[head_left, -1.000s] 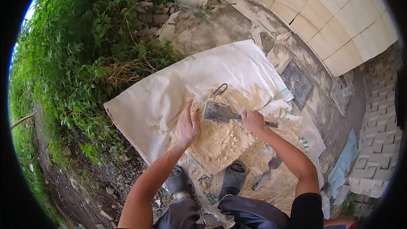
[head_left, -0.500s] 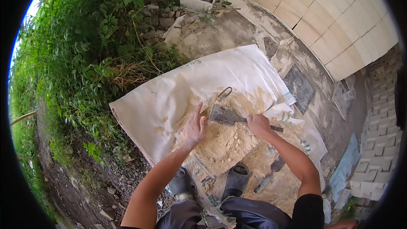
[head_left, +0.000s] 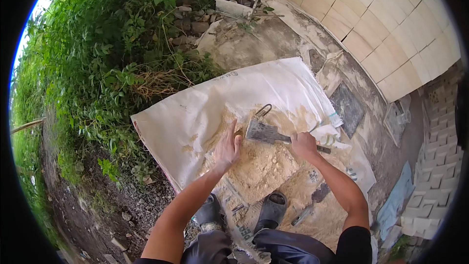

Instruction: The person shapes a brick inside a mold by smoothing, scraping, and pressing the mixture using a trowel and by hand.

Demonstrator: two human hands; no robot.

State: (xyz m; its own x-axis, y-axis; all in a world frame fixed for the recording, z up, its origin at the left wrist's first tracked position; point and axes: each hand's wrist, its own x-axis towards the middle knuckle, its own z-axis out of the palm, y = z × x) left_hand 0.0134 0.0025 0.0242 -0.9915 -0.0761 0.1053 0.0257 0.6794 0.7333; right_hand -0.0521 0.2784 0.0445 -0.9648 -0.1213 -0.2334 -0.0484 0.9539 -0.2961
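My right hand (head_left: 304,145) is closed around the handle of a metal tool (head_left: 262,131) with a wide, flat, rectangular blade. The blade lies just over a heap of pale crumbly powder (head_left: 261,168) on a white woven sack (head_left: 178,117). Fingers straight and palm edge-on, my left hand (head_left: 228,147) is open at the heap's left side, with a small gap to the blade. Just beyond the blade sits a bent metal loop (head_left: 264,110). Another tool with a dark blade (head_left: 320,193) lies on the powdery sack near my right forearm.
My shoes (head_left: 271,210) stand at the sack's near edge. Dense plants (head_left: 112,68) border the left. A white crate (head_left: 238,2) of grey pieces stands at the back. Stacked pale tiles (head_left: 371,29) form a wall at right, near a dark slab (head_left: 347,109) and patterned blocks (head_left: 435,171).
The whole view has shifted slightly, so the scene sits a little lower and further right. Both hands and the metal tool keep nearly the same places over the powder.
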